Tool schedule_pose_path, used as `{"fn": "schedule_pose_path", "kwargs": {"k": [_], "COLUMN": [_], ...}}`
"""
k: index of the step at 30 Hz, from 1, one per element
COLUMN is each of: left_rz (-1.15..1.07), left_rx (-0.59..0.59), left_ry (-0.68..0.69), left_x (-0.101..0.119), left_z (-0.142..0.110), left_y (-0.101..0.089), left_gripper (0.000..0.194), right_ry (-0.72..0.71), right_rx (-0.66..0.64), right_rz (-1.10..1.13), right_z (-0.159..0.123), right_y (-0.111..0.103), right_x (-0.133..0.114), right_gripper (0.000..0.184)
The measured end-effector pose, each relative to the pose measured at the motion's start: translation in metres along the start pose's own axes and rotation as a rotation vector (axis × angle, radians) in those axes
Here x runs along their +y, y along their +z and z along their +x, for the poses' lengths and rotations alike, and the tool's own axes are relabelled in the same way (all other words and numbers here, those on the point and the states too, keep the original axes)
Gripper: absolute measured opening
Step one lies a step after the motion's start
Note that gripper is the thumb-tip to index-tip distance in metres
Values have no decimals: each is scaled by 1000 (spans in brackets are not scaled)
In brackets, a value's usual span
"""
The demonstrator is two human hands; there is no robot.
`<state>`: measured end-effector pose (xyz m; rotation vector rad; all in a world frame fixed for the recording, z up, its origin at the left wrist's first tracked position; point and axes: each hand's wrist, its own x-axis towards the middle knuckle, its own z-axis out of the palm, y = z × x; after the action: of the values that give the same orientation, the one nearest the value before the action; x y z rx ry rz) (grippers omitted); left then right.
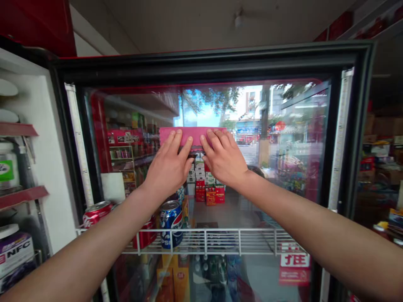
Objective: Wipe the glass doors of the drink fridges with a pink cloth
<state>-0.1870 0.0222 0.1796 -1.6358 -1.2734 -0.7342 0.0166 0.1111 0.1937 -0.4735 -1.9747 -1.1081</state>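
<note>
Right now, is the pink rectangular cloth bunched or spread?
Spread: the pink cloth lies flat, top edge straight, under left hand and right hand; whether doubled, I cannot tell.

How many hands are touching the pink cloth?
2: the bare left hand on the left side of the pink rectangular cloth and the bare right hand on its right side. No other hands show.

Dim overall; brightest at the glass door pane (220, 109), with daylight and layered reflections. Shadowed across the ceiling (189, 25). Soft along the right-hand shelves (378, 155); stretched toward the edges.
</note>
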Motion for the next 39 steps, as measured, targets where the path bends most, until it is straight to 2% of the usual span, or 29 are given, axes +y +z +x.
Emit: {"fn": "schedule_pose_path", "kwargs": {"k": [8,13,16,20,28,32,35,39], "left_rz": [63,121,141,170,208,205,179,110], "left_rx": [-104,-98,-78,-58,-66,-31,-3,34], "left_ry": [12,-10,0,22,-53,-94,-100,-96], "left_x": [8,17,16,-1,-50,-71,-84,-92], "left_z": [-61,-92,-99,-74,32,76,93,89], "left_y": [3,7,13,5,-36,-52,-57,-50], "left_gripper": [56,61,69,70,72,71,69,69], "right_ry": [-88,-169,-183,-173,-57,36,89,96], "right_rx": [-120,-93,-61,-5,-49,-31,5,62], "right_rz": [-12,-79,-125,-215,-321,-308,-275,-204], "right_z": [-43,-58,-57,-28,92,142,161,156], "right_y": [3,7,12,9,-18,-21,-18,-11], "right_x": [-44,-63,-68,-60,-28,-13,-7,-8], "right_gripper": [58,61,59,55,51,58,62,62]}}
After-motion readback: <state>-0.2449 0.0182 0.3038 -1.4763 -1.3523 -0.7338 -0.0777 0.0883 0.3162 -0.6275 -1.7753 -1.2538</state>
